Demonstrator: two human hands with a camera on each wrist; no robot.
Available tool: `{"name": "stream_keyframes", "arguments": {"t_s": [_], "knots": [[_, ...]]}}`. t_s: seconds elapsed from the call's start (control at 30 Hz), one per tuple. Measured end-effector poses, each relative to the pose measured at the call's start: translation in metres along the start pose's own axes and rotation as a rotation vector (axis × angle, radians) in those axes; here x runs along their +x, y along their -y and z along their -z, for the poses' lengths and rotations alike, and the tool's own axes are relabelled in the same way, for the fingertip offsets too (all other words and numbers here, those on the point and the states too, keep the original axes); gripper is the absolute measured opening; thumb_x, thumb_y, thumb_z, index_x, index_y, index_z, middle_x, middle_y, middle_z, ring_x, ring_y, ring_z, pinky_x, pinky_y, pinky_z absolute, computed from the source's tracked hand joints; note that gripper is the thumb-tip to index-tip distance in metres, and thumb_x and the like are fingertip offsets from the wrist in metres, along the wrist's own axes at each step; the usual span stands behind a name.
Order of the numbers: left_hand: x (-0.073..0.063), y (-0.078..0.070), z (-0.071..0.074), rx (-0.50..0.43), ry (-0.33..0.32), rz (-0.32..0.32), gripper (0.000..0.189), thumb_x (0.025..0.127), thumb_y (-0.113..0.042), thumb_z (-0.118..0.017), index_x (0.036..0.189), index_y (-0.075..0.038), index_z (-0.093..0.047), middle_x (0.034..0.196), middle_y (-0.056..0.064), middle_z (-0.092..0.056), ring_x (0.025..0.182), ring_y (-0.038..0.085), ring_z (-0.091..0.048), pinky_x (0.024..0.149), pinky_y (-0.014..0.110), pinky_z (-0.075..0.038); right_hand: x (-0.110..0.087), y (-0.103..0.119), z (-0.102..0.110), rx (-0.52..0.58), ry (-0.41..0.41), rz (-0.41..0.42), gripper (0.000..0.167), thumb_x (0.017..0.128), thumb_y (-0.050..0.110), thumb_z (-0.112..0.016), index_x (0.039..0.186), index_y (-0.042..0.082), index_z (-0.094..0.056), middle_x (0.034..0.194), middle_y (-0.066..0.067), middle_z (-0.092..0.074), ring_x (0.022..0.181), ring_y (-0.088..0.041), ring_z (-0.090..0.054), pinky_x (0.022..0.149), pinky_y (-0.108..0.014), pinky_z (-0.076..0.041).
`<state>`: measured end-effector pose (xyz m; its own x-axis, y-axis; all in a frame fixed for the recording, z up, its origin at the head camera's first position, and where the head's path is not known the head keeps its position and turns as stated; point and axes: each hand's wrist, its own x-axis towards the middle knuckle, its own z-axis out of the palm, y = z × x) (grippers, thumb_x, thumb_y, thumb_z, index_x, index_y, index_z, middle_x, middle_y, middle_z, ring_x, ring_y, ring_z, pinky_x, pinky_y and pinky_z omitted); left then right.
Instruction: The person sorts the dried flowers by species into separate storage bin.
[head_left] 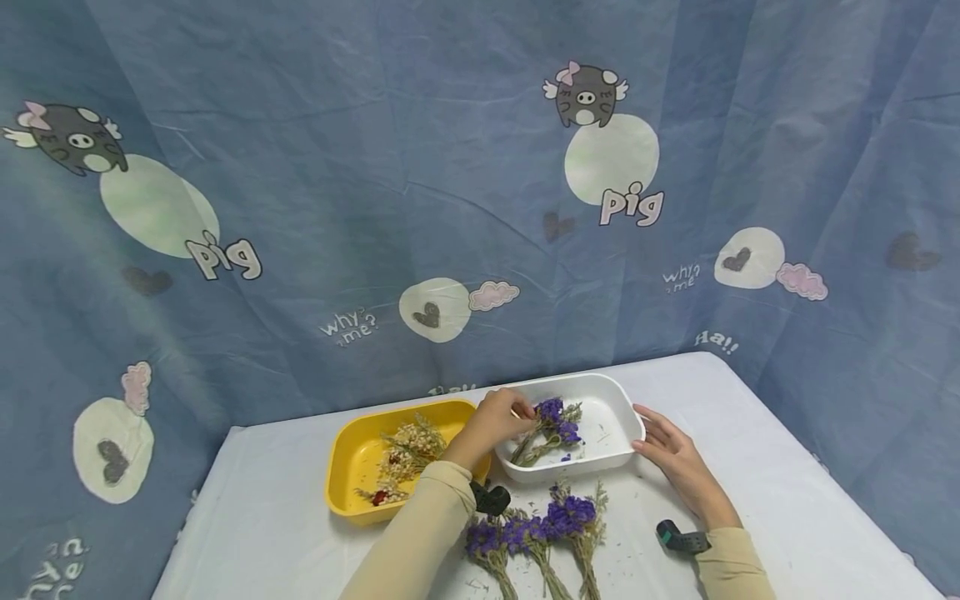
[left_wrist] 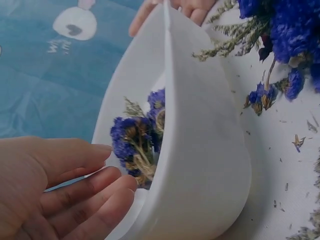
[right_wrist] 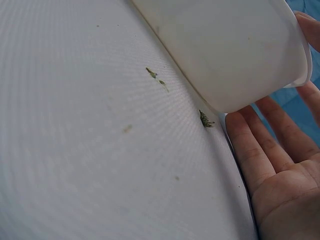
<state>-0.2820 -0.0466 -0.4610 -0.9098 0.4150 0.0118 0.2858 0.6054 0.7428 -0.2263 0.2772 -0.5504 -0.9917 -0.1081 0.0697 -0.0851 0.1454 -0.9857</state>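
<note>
A white tray (head_left: 611,461) stands at the back of the table, holding small tied bunches of purple dried flowers (head_left: 551,411). My left hand (head_left: 506,414) is over the tray's left part, beside these flowers. In the left wrist view its fingers (left_wrist: 107,200) are loosely bent with nothing between them. My right hand (head_left: 672,454) holds the tray's right end, thumb and fingers spread around its rim and outer wall. From the right wrist, the fingers (right_wrist: 277,130) show against the tray's end and partly behind it.
Left of the white tray is a yellow tray (head_left: 341,475) with cream and red dried flowers (head_left: 408,450). Several purple bunches (head_left: 570,517) lie on the white tablecloth (head_left: 780,483) in front. Plant crumbs (right_wrist: 151,73) dot the cloth. A blue printed curtain (head_left: 480,208) hangs behind.
</note>
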Motion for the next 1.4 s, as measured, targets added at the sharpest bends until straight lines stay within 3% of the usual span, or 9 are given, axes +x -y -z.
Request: {"name": "stream_keyframes", "arguments": {"t_s": [0.1, 0.3, 0.5, 0.6, 0.83, 1.03, 1.13, 1.4], "knots": [[-0.009, 0.002, 0.004, -0.04, -0.01, -0.021, 0.003, 0.093, -0.007, -0.074, 0.093, -0.005, -0.074, 0.089, 0.009, -0.073, 0.072, 0.022, -0.07, 0.061, 0.025, -0.059, 0.0, -0.001, 0.001, 0.005, 0.007, -0.005, 0.068, 0.102, 0.016, -0.065, 0.162, 0.013, -0.032, 0.164, -0.026, -0.034, 0.123, 0.016, -0.054, 0.101, -0.009, -0.047], [-0.033, 0.002, 0.009, -0.119, -0.004, -0.032, 0.013, 0.094, -0.008, -0.071, 0.103, 0.001, -0.074, 0.095, 0.014, -0.073, 0.084, 0.036, -0.072, 0.064, 0.029, -0.061, 0.0, -0.002, 0.002, 0.003, 0.013, -0.005, 0.068, 0.102, 0.017, -0.065, 0.162, 0.012, -0.032, 0.164, -0.026, -0.035, 0.123, 0.015, -0.055, 0.101, -0.01, -0.047], [-0.058, 0.004, 0.01, -0.091, -0.044, -0.067, 0.019, 0.095, -0.014, -0.071, 0.108, -0.001, -0.075, 0.098, 0.009, -0.075, 0.083, 0.015, -0.068, 0.071, 0.026, -0.059, -0.002, 0.0, 0.001, 0.005, 0.006, 0.004, 0.068, 0.102, 0.017, -0.066, 0.161, 0.01, -0.033, 0.162, -0.028, -0.036, 0.121, 0.015, -0.056, 0.1, -0.009, -0.048], [-0.071, 0.006, 0.011, -0.094, -0.078, -0.081, 0.018, 0.094, -0.015, -0.072, 0.106, -0.002, -0.075, 0.096, 0.007, -0.076, 0.083, 0.012, -0.068, 0.073, 0.025, -0.059, -0.003, 0.001, 0.001, 0.009, 0.013, 0.003, 0.069, 0.102, 0.017, -0.066, 0.161, 0.009, -0.032, 0.163, -0.028, -0.036, 0.121, 0.015, -0.055, 0.1, -0.009, -0.048], [-0.099, 0.01, 0.014, -0.096, -0.095, -0.039, 0.017, 0.095, -0.019, -0.074, 0.104, -0.006, -0.076, 0.094, 0.004, -0.076, 0.079, 0.01, -0.067, 0.071, 0.025, -0.057, -0.003, 0.004, -0.001, 0.004, 0.007, 0.004, 0.068, 0.102, 0.016, -0.066, 0.161, 0.01, -0.033, 0.163, -0.027, -0.035, 0.12, 0.016, -0.055, 0.1, -0.009, -0.047], [-0.123, 0.017, 0.013, -0.181, -0.067, -0.01, 0.014, 0.094, -0.018, -0.075, 0.099, -0.004, -0.075, 0.087, 0.006, -0.078, 0.072, 0.013, -0.071, 0.066, 0.02, -0.058, -0.003, 0.005, -0.001, -0.005, 0.007, 0.003, 0.069, 0.102, 0.016, -0.066, 0.162, 0.01, -0.032, 0.164, -0.027, -0.035, 0.12, 0.017, -0.054, 0.1, -0.008, -0.047], [-0.134, 0.019, 0.01, -0.211, -0.053, 0.019, 0.013, 0.093, -0.018, -0.076, 0.095, -0.005, -0.075, 0.084, 0.006, -0.077, 0.069, 0.013, -0.071, 0.063, 0.02, -0.058, -0.003, 0.005, -0.001, -0.007, 0.007, 0.004, 0.068, 0.102, 0.016, -0.065, 0.162, 0.01, -0.032, 0.164, -0.027, -0.035, 0.12, 0.017, -0.054, 0.1, -0.008, -0.047], [-0.16, 0.024, -0.005, -0.18, -0.001, 0.08, 0.01, 0.092, -0.022, -0.078, 0.09, -0.012, -0.075, 0.082, -0.003, -0.073, 0.07, 0.006, -0.064, 0.064, 0.02, -0.055, -0.003, 0.007, -0.002, -0.006, 0.001, -0.001, 0.069, 0.102, 0.017, -0.066, 0.162, 0.01, -0.033, 0.163, -0.027, -0.035, 0.119, 0.017, -0.055, 0.1, -0.009, -0.047]]}}
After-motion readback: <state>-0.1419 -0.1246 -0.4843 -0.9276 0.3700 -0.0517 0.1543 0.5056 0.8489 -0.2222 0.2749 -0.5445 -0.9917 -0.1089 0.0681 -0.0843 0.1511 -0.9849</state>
